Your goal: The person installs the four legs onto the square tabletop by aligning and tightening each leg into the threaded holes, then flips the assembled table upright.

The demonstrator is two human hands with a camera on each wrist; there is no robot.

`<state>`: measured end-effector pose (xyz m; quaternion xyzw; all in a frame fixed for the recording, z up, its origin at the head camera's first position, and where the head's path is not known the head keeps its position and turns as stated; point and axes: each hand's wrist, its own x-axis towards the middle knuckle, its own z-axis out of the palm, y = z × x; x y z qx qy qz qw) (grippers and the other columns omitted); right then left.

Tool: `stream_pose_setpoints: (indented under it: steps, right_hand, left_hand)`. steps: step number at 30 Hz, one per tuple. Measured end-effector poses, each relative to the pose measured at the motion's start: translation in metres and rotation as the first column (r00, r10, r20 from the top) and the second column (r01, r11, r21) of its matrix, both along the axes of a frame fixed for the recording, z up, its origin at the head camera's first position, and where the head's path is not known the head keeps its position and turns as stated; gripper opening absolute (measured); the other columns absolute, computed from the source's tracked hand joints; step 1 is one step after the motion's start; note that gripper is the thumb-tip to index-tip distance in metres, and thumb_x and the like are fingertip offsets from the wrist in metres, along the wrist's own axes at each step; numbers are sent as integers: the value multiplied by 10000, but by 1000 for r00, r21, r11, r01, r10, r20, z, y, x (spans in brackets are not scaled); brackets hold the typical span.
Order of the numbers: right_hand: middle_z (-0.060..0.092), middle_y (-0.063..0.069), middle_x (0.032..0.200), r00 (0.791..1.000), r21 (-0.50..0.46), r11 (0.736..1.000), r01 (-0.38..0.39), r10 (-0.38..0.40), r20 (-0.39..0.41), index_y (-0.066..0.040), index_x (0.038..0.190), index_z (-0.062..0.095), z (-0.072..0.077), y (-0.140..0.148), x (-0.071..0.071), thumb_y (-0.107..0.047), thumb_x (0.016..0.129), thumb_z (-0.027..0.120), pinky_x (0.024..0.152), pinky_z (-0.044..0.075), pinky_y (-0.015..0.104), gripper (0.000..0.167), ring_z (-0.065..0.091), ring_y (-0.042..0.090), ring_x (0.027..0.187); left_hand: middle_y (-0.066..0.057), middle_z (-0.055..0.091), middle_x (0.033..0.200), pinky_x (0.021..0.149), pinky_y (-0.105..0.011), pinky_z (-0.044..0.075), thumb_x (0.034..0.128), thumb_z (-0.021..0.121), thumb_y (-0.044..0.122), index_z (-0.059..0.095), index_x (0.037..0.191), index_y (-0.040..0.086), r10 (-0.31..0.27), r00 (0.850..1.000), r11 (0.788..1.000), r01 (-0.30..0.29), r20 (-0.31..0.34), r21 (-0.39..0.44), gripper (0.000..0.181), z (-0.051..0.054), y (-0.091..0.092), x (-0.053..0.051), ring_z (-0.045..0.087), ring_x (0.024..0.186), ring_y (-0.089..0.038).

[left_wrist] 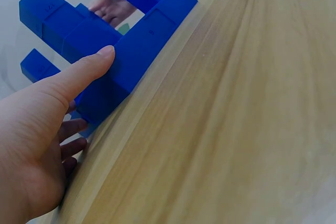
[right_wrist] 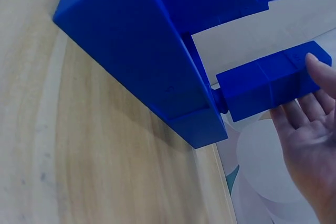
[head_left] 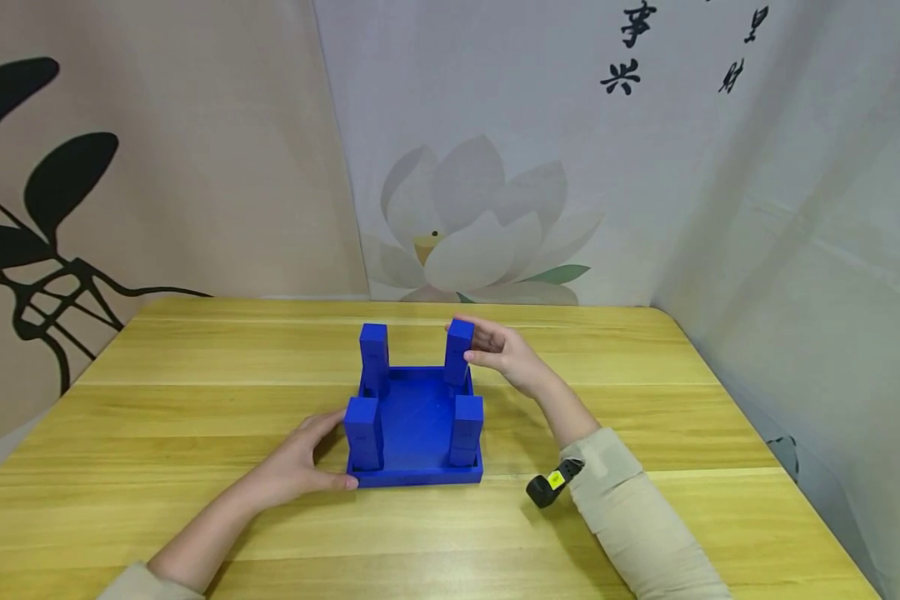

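Observation:
A blue square base [head_left: 420, 477] with raised edges lies on the table, a blue block post at each corner. My left hand [head_left: 300, 467] holds its near left corner: the thumb lies on the corner and the fingers reach along the left side, beside the near left post [head_left: 364, 435]. At the far right corner, my right hand [head_left: 512, 354] grips the upper part of a post [head_left: 459, 354] between thumb and fingers. In the right wrist view, a narrow neck [right_wrist: 219, 100] shows between that post's lower end and the base. Parts of the left fingers are hidden behind the base.
The far left post [head_left: 375, 358] and near right post [head_left: 467, 429] stand upright. A small black device [head_left: 546, 487] with a yellow label is at the right cuff. Wood-grain tabletop [head_left: 157, 400] surrounds the base; a printed curtain [head_left: 487, 125] hangs behind the table.

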<state>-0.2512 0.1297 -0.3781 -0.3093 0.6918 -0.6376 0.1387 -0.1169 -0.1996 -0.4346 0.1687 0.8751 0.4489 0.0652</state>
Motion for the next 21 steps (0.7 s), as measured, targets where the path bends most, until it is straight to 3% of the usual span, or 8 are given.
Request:
stream_pose_setpoints:
  steps: [8,14,21]
  right_hand:
    - [568,168,1294,992,32,992,126,-127,17,8,1388,467,-3,-3,6,-18,919,624,950,463,384,496,556,277,1157]
    - [630,159,1168,963,-24,963,267,-266,45,20,1345,509,-8,-10,10,36,852,686,901,494,361,524,602,239,1055]
    - [643,105,1101,922,-64,921,384,-379,79,31,1308,529,-11,-20,13,77,807,714,919,471,337,535,589,192,1002]
  left_hand:
    - [-228,353,1451,1008,-652,270,687,842,444,328,1477,31,-3,1000,1000,3,11,-1,1029,0,-1,0,287,1318,-441]
    - [-224,362,1447,1009,-650,270,683,846,441,339,1474,35,-3,1000,1000,3,6,5,1023,0,-1,0,295,1316,-437]
    - [-219,372,1442,1007,-649,275,679,847,442,343,1471,32,-6,1000,1000,6,-5,6,1024,0,-1,-1,304,1310,-432]
